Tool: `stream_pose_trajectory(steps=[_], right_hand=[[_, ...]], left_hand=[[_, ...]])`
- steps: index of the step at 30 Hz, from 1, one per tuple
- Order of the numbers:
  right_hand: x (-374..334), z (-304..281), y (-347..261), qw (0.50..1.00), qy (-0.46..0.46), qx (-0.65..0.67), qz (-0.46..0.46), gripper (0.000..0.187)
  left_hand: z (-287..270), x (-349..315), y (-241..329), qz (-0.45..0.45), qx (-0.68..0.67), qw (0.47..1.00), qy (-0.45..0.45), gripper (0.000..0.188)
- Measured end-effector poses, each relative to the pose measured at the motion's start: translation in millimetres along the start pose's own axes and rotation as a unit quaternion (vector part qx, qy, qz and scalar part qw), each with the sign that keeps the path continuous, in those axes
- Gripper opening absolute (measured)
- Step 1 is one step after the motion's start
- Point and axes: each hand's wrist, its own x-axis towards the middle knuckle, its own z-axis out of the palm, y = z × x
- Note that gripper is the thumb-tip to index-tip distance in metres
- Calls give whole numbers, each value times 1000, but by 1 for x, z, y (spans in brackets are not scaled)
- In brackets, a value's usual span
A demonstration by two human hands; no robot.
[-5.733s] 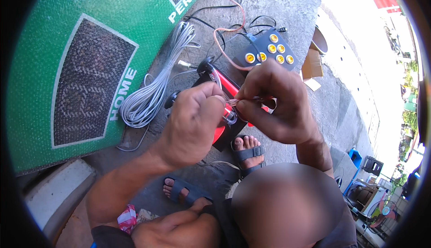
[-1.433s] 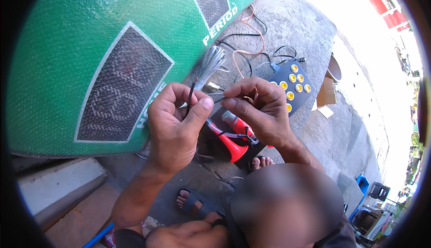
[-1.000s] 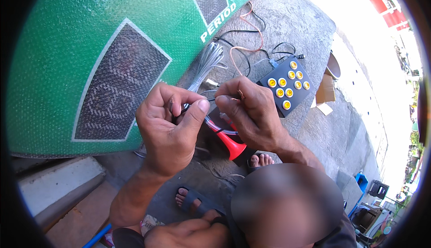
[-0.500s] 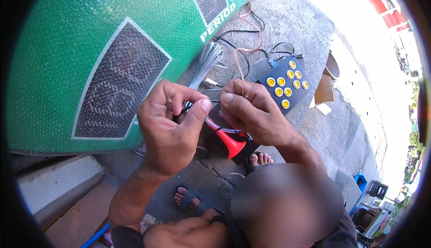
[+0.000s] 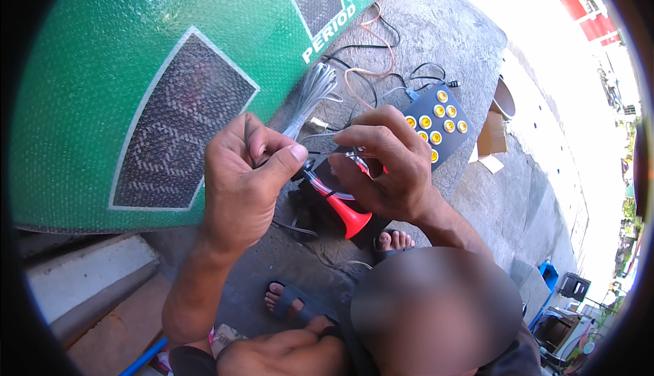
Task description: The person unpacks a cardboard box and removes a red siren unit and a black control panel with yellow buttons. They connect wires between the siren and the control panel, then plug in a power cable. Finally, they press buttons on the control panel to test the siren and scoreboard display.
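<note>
My left hand [image 5: 248, 171] is closed, thumb and forefinger pinching a thin dark wire. My right hand [image 5: 392, 165] is raised across from it, thumb and forefinger apart and curved around the area where a thin dark wire [image 5: 320, 152] stretches between the hands. Below them lies a red trumpet-shaped horn [image 5: 351, 219], with clear tubing or pale wires running along it; its narrow end is partly hidden by my fingers. A tied bundle of grey cable [image 5: 313, 97] rests just beyond my left hand.
A large green board [image 5: 88, 117] in bubble wrap fills the left. A dark box with yellow round buttons [image 5: 443, 131] sits beyond my right hand. Orange cord [image 5: 364, 73] and black cables snake over the concrete. A cardboard box [image 5: 492, 134] stands at right; my sandalled feet are below.
My right hand has let go of a bare copper wire end, and its thumb and forefinger have spread. My left hand has shifted slightly left, still pinching the dark wire.
</note>
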Motion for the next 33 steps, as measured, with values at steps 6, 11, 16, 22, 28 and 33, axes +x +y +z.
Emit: stream_pose_trajectory(steps=[6, 11, 16, 22, 28, 33], right_hand=[[-3, 7, 7, 998, -23, -14, -50, 20], [0, 8, 7, 928, -67, 285, 231, 8], [1, -2, -2, 661, -121, 520, 527, 15], [-5, 6, -4, 985, 14, 119, 128, 24], [-7, 5, 12, 986, 5, -96, -139, 23], [-5, 12, 4, 998, -8, -33, -56, 14]], left_hand=[[0, -2, 4, -5, 21, 1000, -6, 32], [10, -7, -1, 101, 127, 987, -16, 32], [11, -8, 1, 131, 213, 968, -34, 32], [1, 2, 4, 25, 56, 998, -8, 33], [-4, 5, 6, -91, -15, 996, -18, 36], [-2, 0, 2, -40, 14, 999, -31, 35]])
